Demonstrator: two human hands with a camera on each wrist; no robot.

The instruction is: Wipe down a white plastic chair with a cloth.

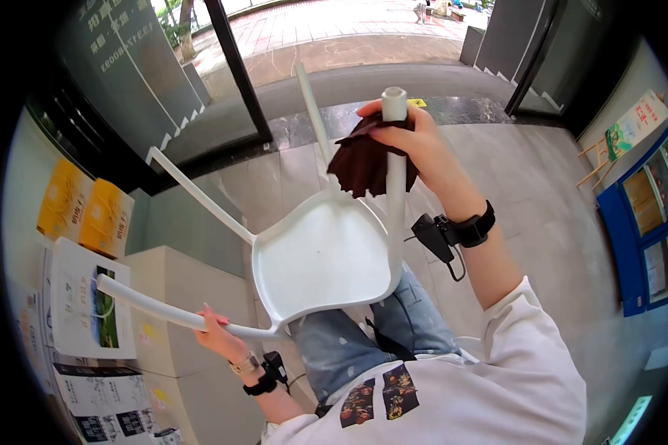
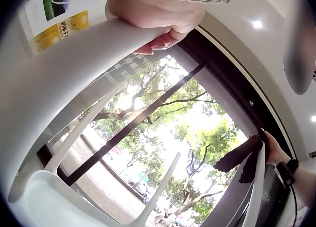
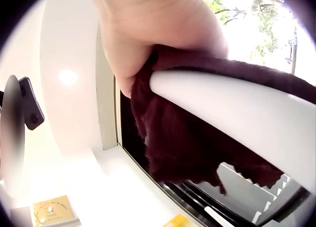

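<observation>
A white chair (image 1: 319,248) is tipped over, its legs sticking up and outward, its seat edge close to the person's jeans. My left hand (image 1: 221,337) grips the near left leg (image 1: 148,302) close to the seat; in the left wrist view the fingertips (image 2: 153,48) show past the leg's edge. With my right hand (image 1: 427,144) I hold a dark maroon cloth (image 1: 360,167) wrapped about the right leg (image 1: 397,178), just below its end. The cloth (image 3: 182,143) hangs down beside that leg in the right wrist view, where the hand hides part of it.
At left stands a beige counter (image 1: 200,297) with yellow boxes (image 1: 105,219) and a white paper bag (image 1: 74,297). A glass door (image 1: 163,67) is ahead on the left, with paving outside. A blue cabinet (image 1: 623,237) and a small easel sign (image 1: 631,130) are at right.
</observation>
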